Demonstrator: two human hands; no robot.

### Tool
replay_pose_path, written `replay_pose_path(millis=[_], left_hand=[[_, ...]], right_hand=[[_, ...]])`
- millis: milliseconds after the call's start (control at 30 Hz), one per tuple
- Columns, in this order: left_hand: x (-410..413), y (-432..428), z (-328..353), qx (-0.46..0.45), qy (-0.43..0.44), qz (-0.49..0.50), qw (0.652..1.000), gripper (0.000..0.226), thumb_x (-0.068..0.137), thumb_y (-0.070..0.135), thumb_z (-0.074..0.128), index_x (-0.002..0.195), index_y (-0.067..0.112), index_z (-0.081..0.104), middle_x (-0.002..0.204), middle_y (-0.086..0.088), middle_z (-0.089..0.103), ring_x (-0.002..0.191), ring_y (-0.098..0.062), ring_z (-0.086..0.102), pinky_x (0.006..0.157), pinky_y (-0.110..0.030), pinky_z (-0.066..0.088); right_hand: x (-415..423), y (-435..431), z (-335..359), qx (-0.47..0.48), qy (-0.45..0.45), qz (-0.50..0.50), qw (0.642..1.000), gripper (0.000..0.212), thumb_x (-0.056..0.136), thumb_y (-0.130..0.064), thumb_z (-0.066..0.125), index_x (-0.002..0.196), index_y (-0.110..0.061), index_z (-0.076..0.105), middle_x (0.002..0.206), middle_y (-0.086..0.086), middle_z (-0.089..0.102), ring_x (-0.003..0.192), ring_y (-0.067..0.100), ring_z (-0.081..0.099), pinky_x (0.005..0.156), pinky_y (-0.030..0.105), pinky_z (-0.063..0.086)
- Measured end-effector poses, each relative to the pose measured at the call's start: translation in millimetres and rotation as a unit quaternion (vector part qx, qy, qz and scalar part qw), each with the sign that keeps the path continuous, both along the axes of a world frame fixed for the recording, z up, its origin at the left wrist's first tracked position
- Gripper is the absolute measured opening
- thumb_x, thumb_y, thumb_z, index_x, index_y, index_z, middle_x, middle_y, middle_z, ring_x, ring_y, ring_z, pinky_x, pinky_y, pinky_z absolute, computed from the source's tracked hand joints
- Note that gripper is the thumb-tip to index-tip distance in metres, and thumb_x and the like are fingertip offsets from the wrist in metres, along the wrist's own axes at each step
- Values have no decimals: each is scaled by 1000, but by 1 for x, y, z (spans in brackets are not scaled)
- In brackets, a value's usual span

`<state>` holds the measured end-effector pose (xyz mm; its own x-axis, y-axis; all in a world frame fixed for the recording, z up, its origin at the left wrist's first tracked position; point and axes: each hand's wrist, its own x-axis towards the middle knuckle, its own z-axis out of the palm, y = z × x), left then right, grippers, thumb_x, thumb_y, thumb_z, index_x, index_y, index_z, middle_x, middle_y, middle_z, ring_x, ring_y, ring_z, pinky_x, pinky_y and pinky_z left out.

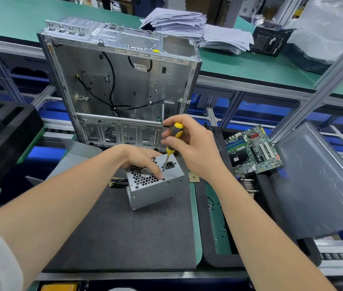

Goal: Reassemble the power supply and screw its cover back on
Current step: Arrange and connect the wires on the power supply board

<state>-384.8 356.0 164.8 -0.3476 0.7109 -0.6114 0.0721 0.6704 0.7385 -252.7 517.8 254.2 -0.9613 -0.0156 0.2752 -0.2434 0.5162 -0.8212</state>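
Nearest us lies the dark work mat (111,238), and on it, towards its far edge, stands the power supply (155,183), a grey metal box with its honeycomb fan grille and mains socket turned upward. Our left hand (139,158) lies over the far left of that upper face, fingers spread and pressing down, the forefinger reaching to a screw hole beside the grille; it pins the box and closes around nothing. Our right hand (189,143) is curled around the yellow-and-black screwdriver (171,143), thumb and fingers wrapped about the handle, the shaft sloping down so the tip meets the face just beside the socket. We judge that we are in the screwing stage, with the cover seated and a screw being driven; whether a screw sits under the tip we cannot tell. The next move calls for steady downward pressure and keeping the blade square to the face, while the left hand stops the box from turning. To the right a motherboard (254,150) rests in a black tray, and beyond our hands the empty computer chassis (120,80) stands open.
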Motion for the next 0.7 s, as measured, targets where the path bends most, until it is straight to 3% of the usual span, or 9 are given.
replay_pose_path(millis=[100,200,333,400,467,500,567,700], left_hand=[[3,2,2,-6,-8,-4,1000,65,72,37,93,130,32,62,129,3,72,121,-24,68,105,-58,52],[5,3,6,-10,13,-2,1000,70,67,42,95,127,32,62,127,5,72,118,-21,69,101,-55,56],[4,-5,16,-64,114,8,991,92,64,67,88,138,27,52,142,9,56,130,-16,53,115,-48,42],[2,-13,19,-89,143,7,986,82,78,71,76,139,22,53,141,8,53,133,-19,49,118,-49,37],[3,-22,18,-72,96,42,992,61,89,60,72,131,18,60,133,-2,64,123,-25,61,108,-49,48],[5,-26,18,-63,71,61,994,53,91,55,72,127,17,63,125,-5,70,110,-24,68,94,-44,56],[9,-31,18,-59,55,79,994,43,94,52,70,120,19,69,107,-1,78,85,-16,73,68,-31,56],[20,-35,19,-52,49,136,988,33,98,42,68,121,18,71,101,2,79,71,-11,72,61,-28,55]], right_hand=[[-2,8,4,9,9,-25,1000,29,99,-10,67,122,-25,62,98,-9,73,92,13,74,88,41,61],[-6,17,2,58,-27,-44,997,27,103,-15,61,124,-31,58,98,-8,70,84,10,71,82,33,60],[-16,22,-17,111,-92,-60,988,27,105,-19,56,125,-37,57,100,-3,67,86,19,66,73,33,56],[-22,24,-30,129,-110,-66,983,26,104,-20,57,124,-35,59,102,-5,66,88,12,63,69,26,50],[-28,25,-41,133,-141,-63,979,25,102,-20,61,124,-33,61,100,-6,66,87,11,62,66,19,44],[-31,25,-46,137,-158,-60,976,25,101,-21,63,123,-31,61,99,-6,67,88,14,62,66,18,43],[-35,24,-55,149,-181,-56,970,27,99,-25,67,125,-29,62,108,-3,67,95,17,61,70,22,44],[-38,21,-65,156,-207,-43,965,27,97,-32,68,124,-29,65,132,2,62,116,25,57,89,34,48]])
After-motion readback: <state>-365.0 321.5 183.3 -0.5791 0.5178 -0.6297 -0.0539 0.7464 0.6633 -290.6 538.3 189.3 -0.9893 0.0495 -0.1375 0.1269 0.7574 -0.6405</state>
